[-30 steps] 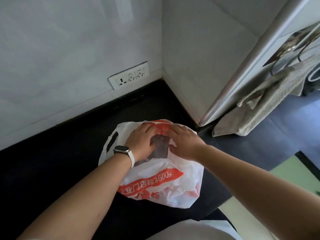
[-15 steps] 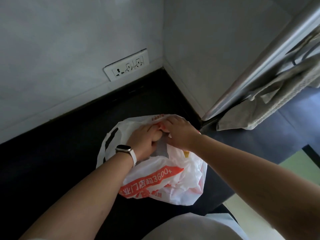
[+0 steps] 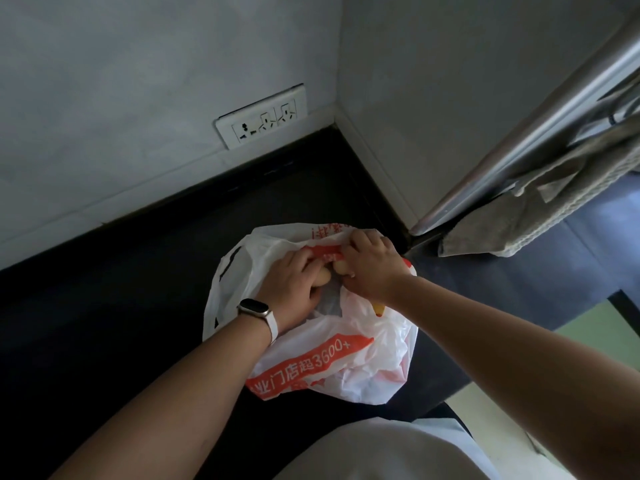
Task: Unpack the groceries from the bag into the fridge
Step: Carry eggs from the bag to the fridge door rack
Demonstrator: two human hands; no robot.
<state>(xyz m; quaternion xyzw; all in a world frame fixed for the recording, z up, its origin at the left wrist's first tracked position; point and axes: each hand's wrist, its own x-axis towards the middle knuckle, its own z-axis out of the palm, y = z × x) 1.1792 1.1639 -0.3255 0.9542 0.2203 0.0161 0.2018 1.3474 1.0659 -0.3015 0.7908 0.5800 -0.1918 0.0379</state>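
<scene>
A white plastic bag (image 3: 311,358) with red print sits on the dark worktop (image 3: 138,289), near the corner where two pale walls meet; seen from the person, it is straight ahead at 12 o'clock. Both hands are at the bag's open top. The left hand (image 3: 294,282) is at the 9 o'clock side of the opening; its fingers are curled, and its grip is closed on the bag's thin plastic. The right hand (image 3: 370,268) is at the 2 o'clock side of the opening; its fingers curl over the far red edge, so its grip is closed on the bag too. The two hands are just beside each other, with the thumbs almost touching. What is inside the bag is hard to see; only a bit of grey shows in the gap. A white watch (image 3: 256,310) is on the left wrist. A white wall socket (image 3: 261,116) is at 11 o'clock from the bag; a grey cloth (image 3: 554,209) hangs at 2 o'clock, beside a silver metal edge (image 3: 519,143).
</scene>
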